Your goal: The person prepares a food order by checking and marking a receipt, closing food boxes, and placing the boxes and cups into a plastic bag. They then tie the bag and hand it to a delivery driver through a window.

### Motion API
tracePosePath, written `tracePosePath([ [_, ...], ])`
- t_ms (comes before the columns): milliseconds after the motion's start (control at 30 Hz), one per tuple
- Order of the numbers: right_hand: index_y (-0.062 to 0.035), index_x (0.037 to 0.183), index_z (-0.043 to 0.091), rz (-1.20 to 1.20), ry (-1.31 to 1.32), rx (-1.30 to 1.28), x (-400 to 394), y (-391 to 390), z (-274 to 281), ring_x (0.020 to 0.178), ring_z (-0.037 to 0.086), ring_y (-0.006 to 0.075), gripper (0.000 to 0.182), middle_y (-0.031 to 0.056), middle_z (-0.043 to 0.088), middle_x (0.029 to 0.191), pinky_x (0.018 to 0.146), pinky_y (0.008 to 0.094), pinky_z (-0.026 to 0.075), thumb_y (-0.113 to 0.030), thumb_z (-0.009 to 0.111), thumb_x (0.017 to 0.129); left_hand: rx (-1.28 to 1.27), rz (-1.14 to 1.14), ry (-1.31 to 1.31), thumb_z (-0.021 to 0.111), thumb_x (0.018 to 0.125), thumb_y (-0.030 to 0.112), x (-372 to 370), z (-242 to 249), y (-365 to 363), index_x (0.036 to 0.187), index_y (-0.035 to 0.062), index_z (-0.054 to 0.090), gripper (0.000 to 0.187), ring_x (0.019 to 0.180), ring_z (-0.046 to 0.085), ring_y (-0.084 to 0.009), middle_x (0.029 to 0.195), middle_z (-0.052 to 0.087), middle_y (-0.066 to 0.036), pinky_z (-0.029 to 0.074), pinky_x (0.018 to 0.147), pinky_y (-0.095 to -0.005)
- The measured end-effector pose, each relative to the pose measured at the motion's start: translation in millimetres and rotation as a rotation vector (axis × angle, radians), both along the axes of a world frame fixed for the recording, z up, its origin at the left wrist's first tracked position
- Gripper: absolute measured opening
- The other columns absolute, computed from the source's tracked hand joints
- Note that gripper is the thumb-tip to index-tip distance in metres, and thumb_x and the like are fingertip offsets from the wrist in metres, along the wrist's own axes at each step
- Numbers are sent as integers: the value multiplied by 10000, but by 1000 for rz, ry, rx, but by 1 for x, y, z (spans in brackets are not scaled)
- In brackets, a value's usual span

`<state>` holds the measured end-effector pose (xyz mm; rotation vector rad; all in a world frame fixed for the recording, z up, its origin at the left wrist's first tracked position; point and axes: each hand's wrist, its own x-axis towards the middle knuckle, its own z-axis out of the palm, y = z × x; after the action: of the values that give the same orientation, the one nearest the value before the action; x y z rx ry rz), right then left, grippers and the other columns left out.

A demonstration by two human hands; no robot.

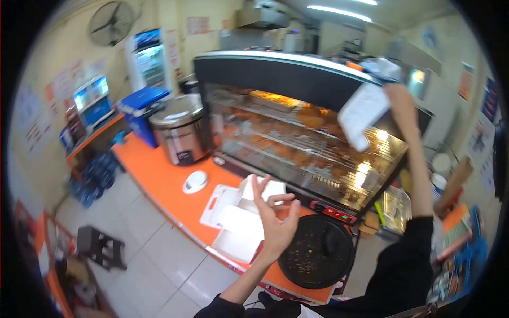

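My left hand (278,228) hovers over the orange counter with its fingers spread and nothing in them. Below and beside it are an open white takeaway box (237,244) and a second white box (248,195). My right hand (401,106) is raised at the right end of the glass food warmer (286,69), its fingers closed on a white paper-like sheet (365,110) that hangs in front of the glass. The sheet is blurred. Just behind that hand, a crumpled whitish bundle (386,69) lies on top of the warmer. Browned food shows on the warmer's racks.
A round black pan (318,252) with crumbs sits at the counter's near end. Further left are a white cutting board (213,204), a small white scale-like disc (195,181), a steel rice cooker (180,130) and a blue cooler (142,108). Clear containers (396,209) stand at the right.
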<state>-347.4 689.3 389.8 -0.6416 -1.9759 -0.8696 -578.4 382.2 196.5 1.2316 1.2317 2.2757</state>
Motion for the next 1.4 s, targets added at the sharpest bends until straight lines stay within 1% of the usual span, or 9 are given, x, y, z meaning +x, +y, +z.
tracePosePath([
  [100,-24,978,624,-396,31,-77,23,-6,-2,823,596,339,297,187,617,933,730,402,455,-232,414,951,-87,106,5,624,776,-42,-22,-31,-13,1454,35,47,893,910,577,-158,1371,329,-157,496,711,-241],
  [200,-25,1009,611,-60,144,-222,-3,-22,-72,850,592,330,273,181,609,967,749,398,456,-216,429,938,-183,19,-202,646,818,44,-38,-56,-18,1432,54,190,765,931,570,-173,1379,323,-112,518,685,-241],
  [467,-28,1090,578,540,-254,-1189,-290,-131,-383,923,581,306,259,164,588,1059,798,387,459,-173,469,904,-298,407,-149,568,803,-11,-132,-160,-139,1486,134,1,900,848,558,-132,1359,364,-159,462,686,-258],
  [900,-33,1222,524,823,-465,-1313,-663,-484,-508,1040,564,268,379,136,554,1208,879,368,463,-102,536,849,-449,1483,-592,602,838,22,-266,-247,-678,1469,163,-55,922,851,599,-134,1269,438,-179,503,750,-278],
  [1033,-35,1263,507,1220,-551,-1315,-762,-697,-486,1076,559,256,435,128,543,1254,904,362,464,-80,556,832,-357,1665,-706,643,820,35,-297,-236,-813,1463,148,-31,939,873,619,-193,1228,457,-221,514,760,-315],
  [1133,-71,1283,509,1882,-1174,-1377,-802,-975,-384,1120,534,284,511,129,539,1262,981,380,393,-83,629,787,-330,1744,-728,651,827,52,-323,-194,-909,1461,140,-31,935,884,608,-186,1225,451,-223,504,777,-310],
  [1200,-95,1307,484,2241,-1512,-764,-856,-1148,-369,1139,480,315,540,139,543,1218,985,385,369,-77,614,782,-307,1821,-707,651,834,61,-343,-187,-984,1461,133,-4,910,889,600,-180,1229,447,-213,500,782,-304],
  [1333,-47,1174,574,2669,-1072,-641,-956,-1521,-385,983,547,372,406,199,570,1067,871,399,446,10,505,778,-286,2026,-625,646,848,79,-389,-225,-1127,1438,97,191,745,891,581,-157,1201,472,-150,492,778,-282],
  [1400,-32,1179,582,2593,-1126,-390,-984,-1685,-382,1050,550,359,407,189,579,1115,902,389,455,-47,563,773,-179,2112,-648,645,853,83,-416,-271,-1196,1393,80,311,635,890,573,-137,1137,516,-112,481,759,-260],
])
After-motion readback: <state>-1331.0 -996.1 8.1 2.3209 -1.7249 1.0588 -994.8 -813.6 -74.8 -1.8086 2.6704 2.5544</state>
